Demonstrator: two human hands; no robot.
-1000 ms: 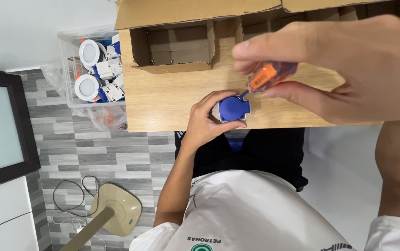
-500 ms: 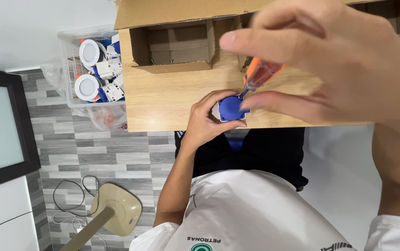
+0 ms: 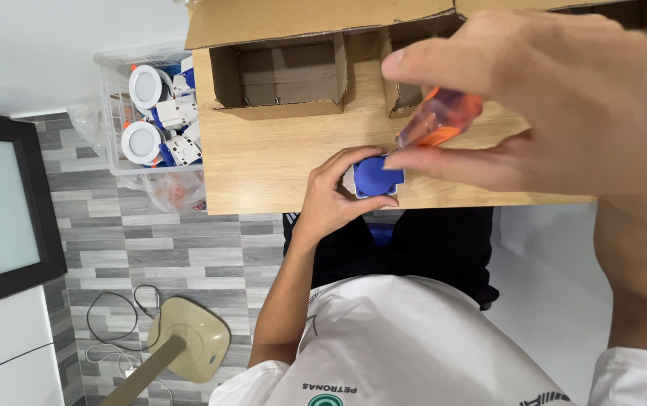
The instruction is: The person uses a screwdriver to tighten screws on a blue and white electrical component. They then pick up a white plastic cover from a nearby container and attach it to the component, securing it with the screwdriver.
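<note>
Nearest the camera, filling the right side of the view, the right hand (image 3: pixel 564 113) pinches the translucent orange handle of a screwdriver (image 3: pixel 438 119) between thumb and fingers, its tip angled down onto a small blue part (image 3: pixel 377 177). Lower and to the left, the left hand (image 3: pixel 338 192) curls its fingers around that blue part (a squarish cap on a white body) and holds it against the near edge of the wooden table (image 3: pixel 278 162). Beyond the hands, an open cardboard box (image 3: pixel 282 71) with inner dividers sits on the table's far side. Left of the table, a clear plastic bin (image 3: pixel 154 113) holds round white downlights with blue and white fittings. Down on the grey plank floor stand a beige fan base (image 3: pixel 192 342) and a loose cable (image 3: pixel 113 312).
</note>
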